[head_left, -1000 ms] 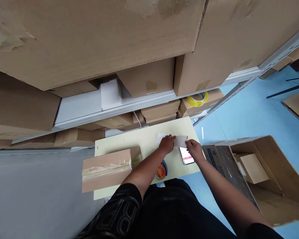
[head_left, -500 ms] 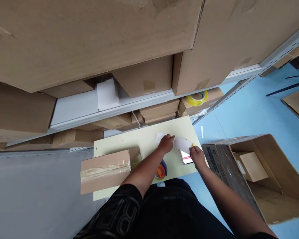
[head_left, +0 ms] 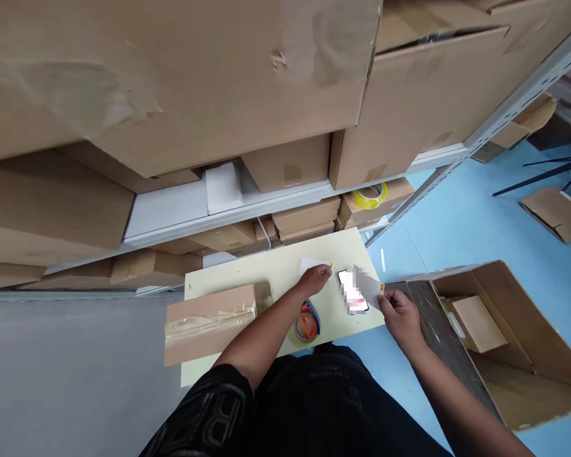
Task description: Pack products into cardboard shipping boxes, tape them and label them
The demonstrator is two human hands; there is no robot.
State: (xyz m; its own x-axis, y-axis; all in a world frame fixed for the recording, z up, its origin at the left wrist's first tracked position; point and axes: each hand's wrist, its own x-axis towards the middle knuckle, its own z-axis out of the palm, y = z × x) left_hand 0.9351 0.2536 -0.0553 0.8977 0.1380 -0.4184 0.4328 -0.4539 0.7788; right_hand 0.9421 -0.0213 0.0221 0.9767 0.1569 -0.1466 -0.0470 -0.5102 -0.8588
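My left hand [head_left: 315, 280] is closed in a pinch over a white paper slip [head_left: 309, 263] above the pale table [head_left: 276, 270]; a small yellow mark shows at the slip's right corner. Between the fingers of my right hand [head_left: 401, 318] is another white paper slip [head_left: 368, 287], also yellow-marked, held tilted at the table's right edge. Just left of this slip lies a phone [head_left: 353, 293] with a lit, partly blurred screen. A tape dispenser [head_left: 308, 322] in orange and blue rests near my left forearm. The taped cardboard box [head_left: 209, 324] sits at the table's left.
Large cartons [head_left: 195, 76] fill the shelf [head_left: 171, 209] in front, close to my head. A yellow tape roll [head_left: 370, 195] lies on a box behind the table. To the right, an open carton [head_left: 528, 317] holds a smaller box [head_left: 479, 322].
My hands have moved apart. The right one has swung rightward with its paper slip, uncovering more of the phone, while the left stays near its slip. The view has shifted slightly.
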